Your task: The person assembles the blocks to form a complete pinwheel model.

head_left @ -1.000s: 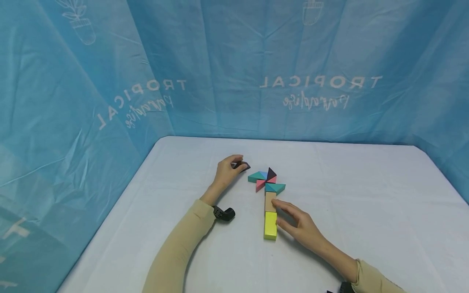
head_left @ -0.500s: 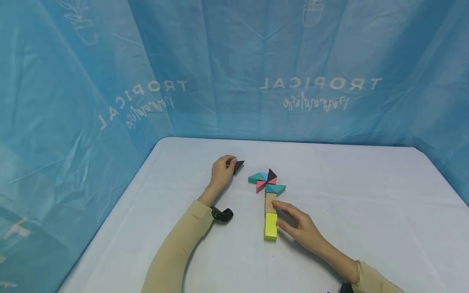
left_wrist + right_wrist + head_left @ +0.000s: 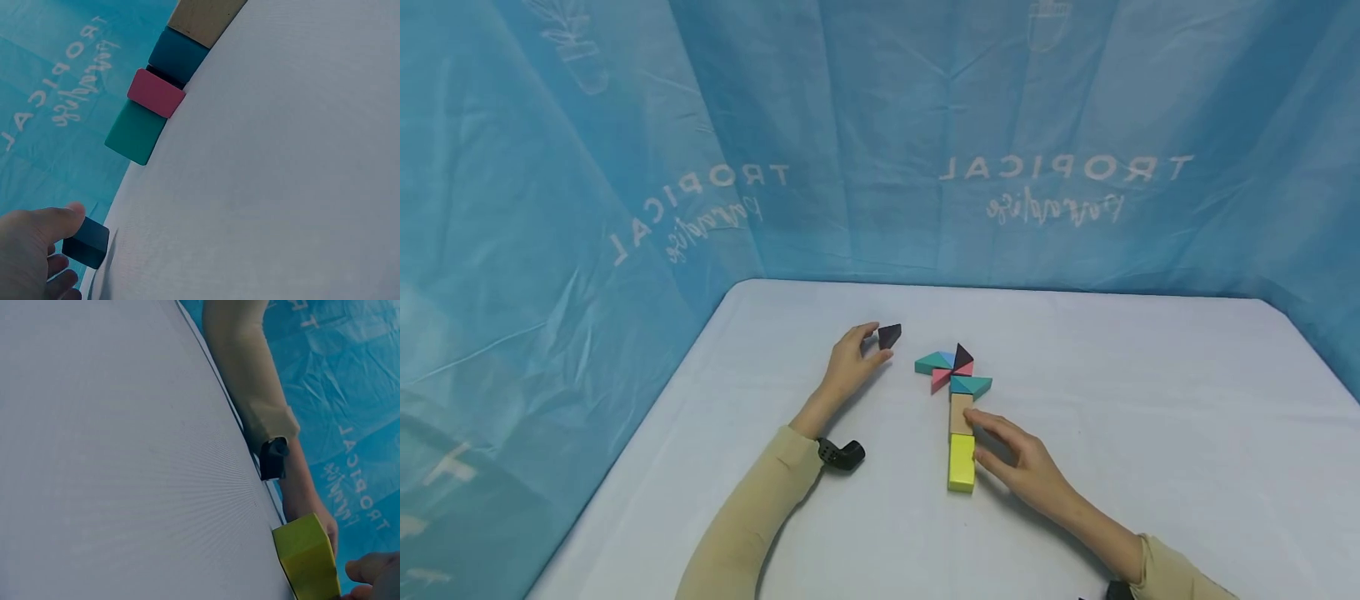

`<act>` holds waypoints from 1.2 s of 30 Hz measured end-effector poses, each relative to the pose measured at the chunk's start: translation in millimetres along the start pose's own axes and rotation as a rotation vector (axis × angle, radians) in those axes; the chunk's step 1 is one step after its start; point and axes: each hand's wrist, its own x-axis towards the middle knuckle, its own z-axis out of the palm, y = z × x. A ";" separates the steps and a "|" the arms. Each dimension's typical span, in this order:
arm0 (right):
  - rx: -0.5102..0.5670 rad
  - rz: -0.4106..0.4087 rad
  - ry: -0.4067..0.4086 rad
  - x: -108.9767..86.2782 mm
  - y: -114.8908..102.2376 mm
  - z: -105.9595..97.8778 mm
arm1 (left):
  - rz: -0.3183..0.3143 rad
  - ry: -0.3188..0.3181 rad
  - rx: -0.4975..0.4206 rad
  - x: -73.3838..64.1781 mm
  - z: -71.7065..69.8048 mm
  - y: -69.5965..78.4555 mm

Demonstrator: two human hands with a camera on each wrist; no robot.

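In the head view my left hand (image 3: 850, 362) has its thumb and forefinger at either side of a dark triangular block (image 3: 890, 336), set apart at the upper left. The left wrist view has the thumb tip at a corner of this block (image 3: 87, 242), other fingers curled below it. My right hand (image 3: 1037, 471) rests its forefinger on a tan rectangular block (image 3: 960, 414), thumb at the side of a yellow block (image 3: 961, 463). These two form a column. Above it, green (image 3: 931, 362), pink (image 3: 940, 380), teal (image 3: 977, 386) and black (image 3: 962, 358) triangular blocks fan out like a pinwheel.
A white-covered table (image 3: 1150, 400) lies under everything. Blue printed sheeting (image 3: 880, 225) hangs behind its far edge and along the left. A black wrist device (image 3: 842, 455) sits at my left sleeve.
The dark triangular block has turned at my left fingertips, and the left hand has shifted slightly left and its thumb and forefinger have spread. My right hand and the other blocks hold their places.
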 end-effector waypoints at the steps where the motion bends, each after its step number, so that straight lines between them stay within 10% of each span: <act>1: -0.002 0.003 0.000 -0.3 -0.1 -0.7 | 0.006 0.002 -0.006 0.7 0.9 0.2; 17: -0.005 -0.003 -0.011 0.5 0.3 -2.4 | 0.002 0.080 -0.064 1.1 3.1 4.1; 26: -0.001 -0.007 0.005 -0.6 0.6 -0.4 | 0.004 0.155 -0.202 -16.5 0.0 37.7; 36: -0.001 0.007 0.005 -1.1 0.9 -0.1 | 0.091 0.031 -0.243 -48.0 7.0 77.7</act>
